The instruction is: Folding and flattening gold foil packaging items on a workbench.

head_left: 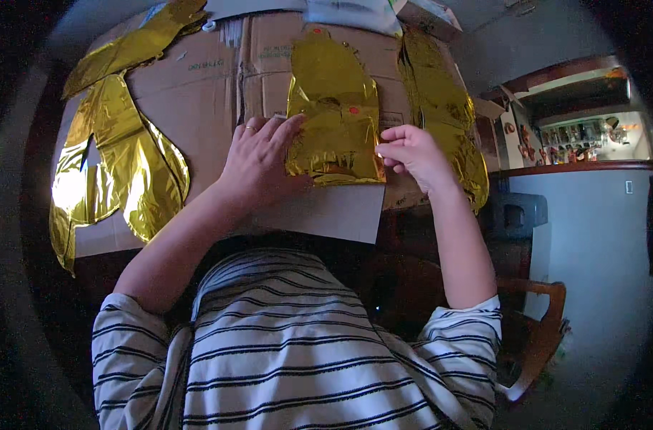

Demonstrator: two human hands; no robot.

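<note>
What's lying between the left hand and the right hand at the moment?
The middle gold foil piece, marked with red spots, lies between the left hand and right hand, as the head view shows.

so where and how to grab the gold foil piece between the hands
Probably pinch the gold foil piece at both ends of its near edge, from the person's side: that edge is roughly straight and faces the body; the piece looks thin, lies mostly flat and narrows toward the far end.
</note>
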